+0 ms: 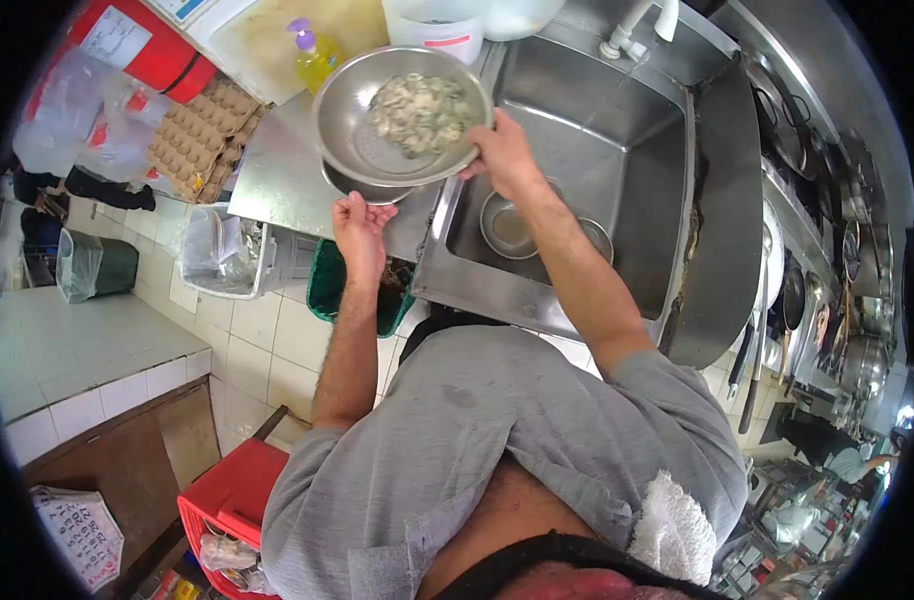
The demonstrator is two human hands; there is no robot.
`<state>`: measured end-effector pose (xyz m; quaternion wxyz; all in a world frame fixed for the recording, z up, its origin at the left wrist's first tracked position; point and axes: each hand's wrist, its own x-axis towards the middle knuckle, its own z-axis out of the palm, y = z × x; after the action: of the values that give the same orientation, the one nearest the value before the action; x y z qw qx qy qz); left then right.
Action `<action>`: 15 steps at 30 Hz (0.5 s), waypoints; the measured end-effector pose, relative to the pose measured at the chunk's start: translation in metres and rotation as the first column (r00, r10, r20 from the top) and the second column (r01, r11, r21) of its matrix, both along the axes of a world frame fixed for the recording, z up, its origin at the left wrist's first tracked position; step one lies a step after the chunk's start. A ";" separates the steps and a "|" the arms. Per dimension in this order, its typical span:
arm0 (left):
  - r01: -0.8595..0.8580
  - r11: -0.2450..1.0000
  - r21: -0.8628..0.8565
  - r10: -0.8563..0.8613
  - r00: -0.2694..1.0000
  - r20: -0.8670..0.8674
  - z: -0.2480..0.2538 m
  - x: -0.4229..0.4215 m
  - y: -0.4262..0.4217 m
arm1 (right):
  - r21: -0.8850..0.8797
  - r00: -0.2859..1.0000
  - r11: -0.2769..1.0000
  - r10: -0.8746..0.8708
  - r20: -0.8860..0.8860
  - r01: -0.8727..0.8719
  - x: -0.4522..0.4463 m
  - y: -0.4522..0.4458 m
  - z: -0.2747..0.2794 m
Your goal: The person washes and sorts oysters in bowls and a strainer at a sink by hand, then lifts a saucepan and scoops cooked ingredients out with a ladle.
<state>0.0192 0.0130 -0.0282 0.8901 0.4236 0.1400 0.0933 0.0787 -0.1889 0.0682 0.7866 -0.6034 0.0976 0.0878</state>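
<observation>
A steel colander (342,115) with small holes in its base holds a heap of grey-white, shellfish-like pieces (417,112). My right hand (502,155) grips its right rim, keeping it raised over the counter beside the sink. Partly hidden beneath the colander, a second metal bowl (372,188) shows only its near edge. Just below that edge is my left hand (362,225), palm turned up, its fingers loosely bent and apart from the thumb; no grip on the bowl can be seen.
The steel sink (607,200) on the right holds two round metal containers (509,225), and water runs from the white tap (667,20). A yellow soap bottle (317,65) and white tub (434,30) stand behind. Egg trays (202,140) lie left; a green bin (327,285) stands below.
</observation>
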 end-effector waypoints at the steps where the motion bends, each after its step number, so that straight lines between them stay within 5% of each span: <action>1: 0.002 0.999 0.037 -0.003 1.000 0.023 0.001 -0.001 -0.002 | -0.057 0.998 0.997 0.059 0.021 -0.057 0.006 0.013 -0.004; 3: -0.034 0.999 0.029 0.032 0.998 0.055 0.006 -0.001 -0.008 | -0.178 0.988 0.973 0.155 0.024 -0.148 0.012 0.028 -0.008; 6: -0.078 0.997 0.022 0.075 0.992 0.097 0.005 0.002 -0.010 | -0.060 0.968 0.967 0.250 0.002 -0.249 0.021 0.017 -0.011; 8: -0.103 0.994 0.031 0.099 0.990 0.100 0.005 0.003 -0.014 | -0.016 0.990 0.990 0.142 0.002 -0.142 0.029 -0.019 -0.015; 12: -0.066 0.997 0.048 0.059 0.989 0.132 0.007 -0.001 -0.019 | -0.173 0.927 0.911 -0.363 0.094 0.374 0.077 -0.159 -0.082; 13: -0.118 0.988 0.100 0.106 0.988 0.115 -0.001 -0.002 -0.018 | -0.226 0.849 0.819 -0.517 0.111 0.528 0.092 -0.199 -0.100; 15: -0.167 0.979 0.114 0.163 0.986 0.044 -0.003 -0.005 -0.024 | -0.502 0.704 0.501 -0.573 0.419 0.705 0.134 -0.284 -0.144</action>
<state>0.0145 -0.0106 -0.0308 0.8551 0.4604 0.1536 0.1822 0.2129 -0.4734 -0.0754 0.5174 -0.7546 0.2595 -0.3090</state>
